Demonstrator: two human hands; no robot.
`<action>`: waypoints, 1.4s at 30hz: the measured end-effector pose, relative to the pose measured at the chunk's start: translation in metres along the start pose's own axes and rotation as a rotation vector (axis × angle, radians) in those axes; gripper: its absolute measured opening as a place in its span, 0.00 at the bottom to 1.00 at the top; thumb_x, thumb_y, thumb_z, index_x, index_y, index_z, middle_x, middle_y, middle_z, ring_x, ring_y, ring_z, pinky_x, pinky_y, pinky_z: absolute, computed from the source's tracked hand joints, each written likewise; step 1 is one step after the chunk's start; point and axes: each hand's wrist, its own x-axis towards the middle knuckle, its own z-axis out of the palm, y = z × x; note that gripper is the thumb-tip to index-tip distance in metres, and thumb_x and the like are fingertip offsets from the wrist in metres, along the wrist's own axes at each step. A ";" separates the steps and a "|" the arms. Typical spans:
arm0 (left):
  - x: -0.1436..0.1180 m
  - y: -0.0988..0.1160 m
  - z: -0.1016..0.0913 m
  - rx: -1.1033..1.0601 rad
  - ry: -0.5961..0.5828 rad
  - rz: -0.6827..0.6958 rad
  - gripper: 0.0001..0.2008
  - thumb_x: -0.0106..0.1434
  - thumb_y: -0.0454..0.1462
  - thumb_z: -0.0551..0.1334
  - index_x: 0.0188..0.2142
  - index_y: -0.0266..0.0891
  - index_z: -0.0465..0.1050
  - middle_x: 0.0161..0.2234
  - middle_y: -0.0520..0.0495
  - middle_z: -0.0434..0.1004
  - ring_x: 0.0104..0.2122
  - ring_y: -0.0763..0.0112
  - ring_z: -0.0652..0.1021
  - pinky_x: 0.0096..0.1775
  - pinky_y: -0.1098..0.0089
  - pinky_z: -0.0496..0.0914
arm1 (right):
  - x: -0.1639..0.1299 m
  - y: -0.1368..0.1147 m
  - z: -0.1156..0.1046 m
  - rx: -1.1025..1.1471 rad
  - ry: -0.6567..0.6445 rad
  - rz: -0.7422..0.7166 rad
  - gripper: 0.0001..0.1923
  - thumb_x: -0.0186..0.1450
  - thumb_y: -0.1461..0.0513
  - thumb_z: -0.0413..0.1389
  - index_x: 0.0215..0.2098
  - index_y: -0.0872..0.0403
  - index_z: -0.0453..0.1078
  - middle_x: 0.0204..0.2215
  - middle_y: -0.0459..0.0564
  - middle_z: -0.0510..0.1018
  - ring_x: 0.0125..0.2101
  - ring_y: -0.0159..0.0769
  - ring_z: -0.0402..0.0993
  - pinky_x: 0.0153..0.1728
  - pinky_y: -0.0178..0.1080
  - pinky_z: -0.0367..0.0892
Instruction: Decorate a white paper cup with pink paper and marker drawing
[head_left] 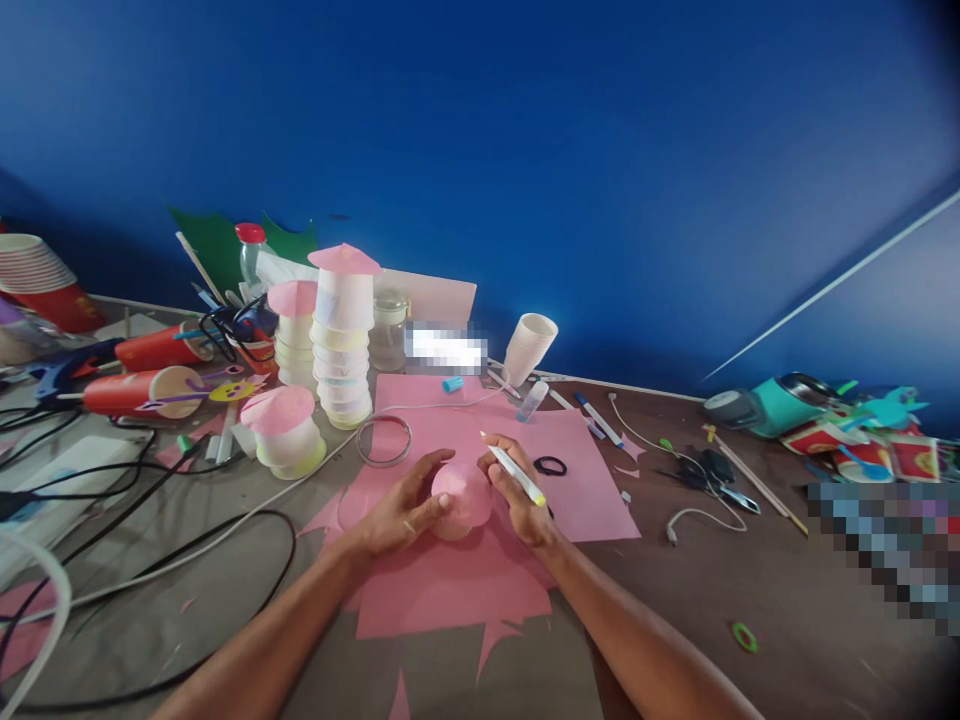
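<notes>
1. Pink-topped cup [461, 497]: upturned on the pink paper sheet [592, 470] near the middle of the table [750, 590]; pink disc uppermost and facing the camera, long axis roughly vertical, wider pale rim down against the sheet.
2. Left hand [405, 505]: curled part-way round the cup's left side, thumb stretched over the upper edge of the pink top, fingers pressed to the wall; steadying rather than lifting.
3. Right hand [517, 495]: closed round a marker pen [514, 468] while touching the cup's right side.
4. Marker pen: white barrel with yellow-green end; long axis slanted, one end up and to the left past the fingers, yellow-green end down and to the right by the knuckles. Not clear which end is the tip.
5. Black ring [550, 466]: flat on the pink sheet, just beside the right hand.
6. Clear ring [384, 440]: flat on the sheet's left edge, beyond the left hand.
7. Stack of cups [343, 340]: upright behind the clear ring, pink cone on top; a shorter pink-topped stack [294, 335] beside it, and a third pink-topped cup [283, 432] lower left.
8. White paper cup [529, 348]: tilted, mouth up and to the right, at the sheet's far edge.
9. Black cables [187, 520]: looped over the left part of the table.
10. Red cups [142, 390]: on their sides, far left.
</notes>
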 end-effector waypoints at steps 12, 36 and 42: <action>0.000 0.001 0.000 -0.043 0.006 -0.016 0.39 0.60 0.56 0.63 0.64 0.41 0.59 0.64 0.37 0.63 0.64 0.48 0.63 0.62 0.55 0.60 | 0.001 -0.010 0.012 0.098 0.042 0.141 0.20 0.60 0.52 0.62 0.48 0.49 0.68 0.24 0.40 0.67 0.25 0.32 0.62 0.28 0.36 0.62; 0.004 0.009 -0.002 -0.240 0.156 -0.027 0.18 0.61 0.52 0.64 0.38 0.41 0.75 0.51 0.42 0.77 0.55 0.54 0.71 0.54 0.61 0.66 | 0.002 -0.011 0.016 0.190 0.062 0.219 0.21 0.57 0.54 0.65 0.47 0.49 0.68 0.26 0.40 0.67 0.25 0.31 0.62 0.28 0.36 0.60; 0.007 0.007 -0.004 -0.172 0.166 -0.012 0.17 0.60 0.53 0.63 0.28 0.41 0.74 0.46 0.45 0.80 0.53 0.54 0.72 0.49 0.66 0.67 | 0.002 -0.015 0.016 0.205 0.053 0.241 0.22 0.57 0.54 0.65 0.46 0.49 0.68 0.27 0.41 0.66 0.27 0.32 0.61 0.29 0.35 0.60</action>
